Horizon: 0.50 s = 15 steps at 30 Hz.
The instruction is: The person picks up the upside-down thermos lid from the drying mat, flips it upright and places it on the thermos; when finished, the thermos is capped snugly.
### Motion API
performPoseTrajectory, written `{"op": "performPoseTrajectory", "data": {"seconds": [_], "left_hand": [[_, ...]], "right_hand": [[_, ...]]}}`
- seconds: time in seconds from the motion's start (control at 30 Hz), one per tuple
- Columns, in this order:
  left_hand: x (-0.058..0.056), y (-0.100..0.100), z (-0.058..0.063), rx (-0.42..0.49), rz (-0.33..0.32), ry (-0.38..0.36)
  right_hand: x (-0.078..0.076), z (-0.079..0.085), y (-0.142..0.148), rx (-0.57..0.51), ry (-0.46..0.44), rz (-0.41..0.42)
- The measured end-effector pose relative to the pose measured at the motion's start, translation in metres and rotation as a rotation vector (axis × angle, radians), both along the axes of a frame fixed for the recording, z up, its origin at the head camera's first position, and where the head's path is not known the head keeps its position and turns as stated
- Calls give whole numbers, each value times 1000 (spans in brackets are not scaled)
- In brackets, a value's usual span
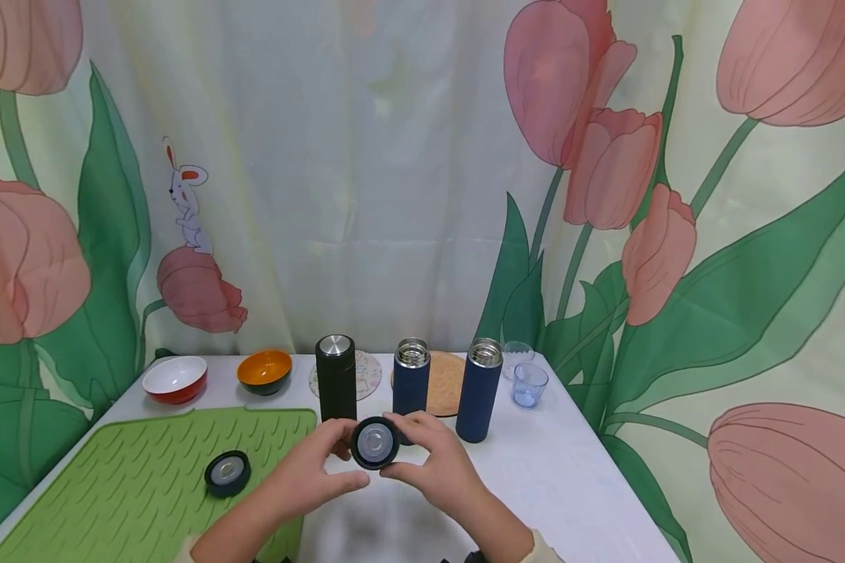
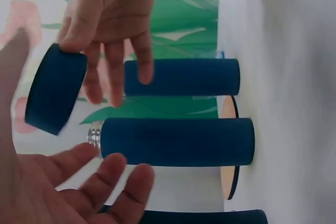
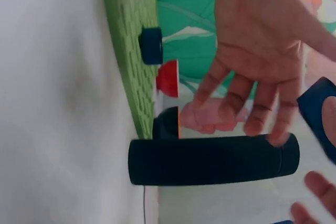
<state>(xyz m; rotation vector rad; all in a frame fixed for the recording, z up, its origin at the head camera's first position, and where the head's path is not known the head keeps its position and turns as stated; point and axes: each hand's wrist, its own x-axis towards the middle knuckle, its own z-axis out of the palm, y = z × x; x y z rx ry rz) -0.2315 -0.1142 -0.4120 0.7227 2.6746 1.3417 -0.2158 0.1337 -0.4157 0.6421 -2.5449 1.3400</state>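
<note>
Between thumb and index finger, my right hand point(image 1: 433, 453) pinches a dark round bottle lid point(image 1: 375, 443), its grey inner side facing the head camera. My left hand point(image 1: 319, 461) is at the lid's left side, fingers loosely spread and fingertips close to its rim. In the left wrist view the same lid point(image 2: 56, 90) hangs from the right thumb and looks dark blue. Behind the hands stand two dark blue bottles with bare steel necks, one in the middle point(image 1: 411, 383) and one on the right point(image 1: 480, 395). A black bottle point(image 1: 336, 383) with a steel-topped cap stands left of them.
A second dark lid point(image 1: 228, 474) lies on the green mat point(image 1: 155, 446). Along the back are a red-and-white bowl point(image 1: 176, 381), an orange-and-black bowl point(image 1: 264, 371), a patterned round coaster point(image 1: 368, 375), a brown board point(image 1: 446, 383) and a blue glass point(image 1: 529, 385). A tulip-print curtain point(image 1: 408, 195) hangs behind.
</note>
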Motion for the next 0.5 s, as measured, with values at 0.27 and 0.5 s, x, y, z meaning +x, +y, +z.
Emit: {"op": "performPoseTrajectory", "data": {"seconds": [0.27, 0.5], "left_hand": [[-2, -12, 2, 152, -232, -355], [-1, -10, 2, 261, -234, -462]], "right_hand": [[-3, -4, -1, 151, 631, 104], [-4, -6, 0, 264, 842, 136]]}}
